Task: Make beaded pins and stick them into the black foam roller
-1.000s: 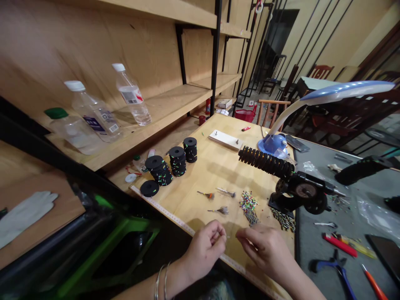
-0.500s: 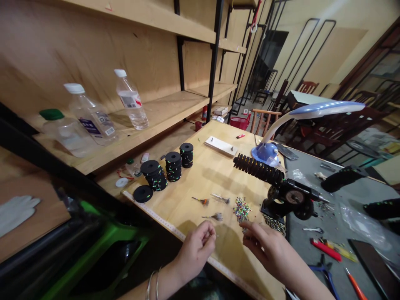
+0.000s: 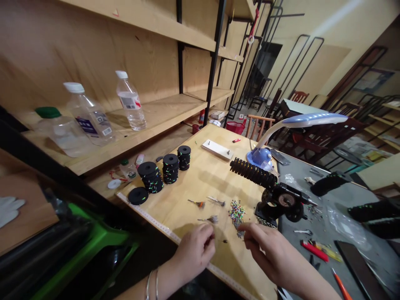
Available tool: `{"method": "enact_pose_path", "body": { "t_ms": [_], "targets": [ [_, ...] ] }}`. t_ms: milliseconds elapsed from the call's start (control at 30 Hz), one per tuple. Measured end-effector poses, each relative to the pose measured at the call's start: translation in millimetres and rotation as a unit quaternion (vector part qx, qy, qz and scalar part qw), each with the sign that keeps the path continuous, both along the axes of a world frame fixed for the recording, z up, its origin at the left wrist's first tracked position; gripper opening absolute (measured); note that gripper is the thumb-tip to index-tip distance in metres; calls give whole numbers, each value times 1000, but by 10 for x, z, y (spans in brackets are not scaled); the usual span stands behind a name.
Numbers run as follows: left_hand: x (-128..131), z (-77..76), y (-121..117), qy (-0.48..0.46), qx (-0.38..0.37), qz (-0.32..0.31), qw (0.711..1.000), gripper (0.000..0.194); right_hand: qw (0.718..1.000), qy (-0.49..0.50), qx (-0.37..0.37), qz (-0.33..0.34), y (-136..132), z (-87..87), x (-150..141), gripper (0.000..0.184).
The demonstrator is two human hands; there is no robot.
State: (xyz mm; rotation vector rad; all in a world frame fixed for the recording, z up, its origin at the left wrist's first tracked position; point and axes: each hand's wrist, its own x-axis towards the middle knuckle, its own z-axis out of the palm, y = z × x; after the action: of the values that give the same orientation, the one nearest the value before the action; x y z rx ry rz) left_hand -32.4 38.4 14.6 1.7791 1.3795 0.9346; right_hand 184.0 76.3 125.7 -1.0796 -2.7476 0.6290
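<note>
My left hand (image 3: 196,248) is closed near the table's front edge, its fingertips curled together; whatever they hold is too small or hidden to make out. My right hand (image 3: 268,248) has its fingers apart, the index fingertip reaching to a little heap of small dark metal pieces (image 3: 240,229). Just beyond lies a pile of multicoloured beads (image 3: 236,211). A small dark bit (image 3: 225,241) rests on the wood between my hands. Feathery tufts on thin stems lie ahead of my left hand, one grey (image 3: 213,218), one orange (image 3: 200,204), another greyish (image 3: 218,201).
Stacks of black spools (image 3: 150,177) stand at the left. A black motor-like device (image 3: 283,200) and a blue lamp (image 3: 260,157) are to the right. The grey mat holds a red-handled tool (image 3: 315,250) and an orange one (image 3: 341,284). Bottles (image 3: 131,102) stand on a shelf.
The view has shifted slightly, moving the table items left and the lamp lower. My right index finger is now over the metal pieces; a small dark bit shows between my hands.
</note>
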Motion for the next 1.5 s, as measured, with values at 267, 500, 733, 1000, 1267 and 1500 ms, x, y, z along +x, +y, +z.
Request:
{"method": "enact_pose_path", "body": {
  "t_ms": [267,500,733,1000,1267,1500],
  "targets": [
    [293,413,150,-224,-69,-84,968,27,999,8,-24,20,45,87,-78,37],
    [419,390,240,-211,-37,-76,974,12,998,-37,41,4,71,-9,-33,28],
    [366,355,259,-254,-82,-91,959,12,993,-49,93,53,172,-2,-35,22],
    [247,204,186,-193,-84,-86,974,12,998,-4,60,36,222,20,7,22],
    [202,274,192,-183,-108,-103,972,7,999,-6,46,25,223,-9,2,20],
    [386,461,279,-274,-102,-102,951,10,999,0,29,22,221,-28,25,17]
  ]
}}
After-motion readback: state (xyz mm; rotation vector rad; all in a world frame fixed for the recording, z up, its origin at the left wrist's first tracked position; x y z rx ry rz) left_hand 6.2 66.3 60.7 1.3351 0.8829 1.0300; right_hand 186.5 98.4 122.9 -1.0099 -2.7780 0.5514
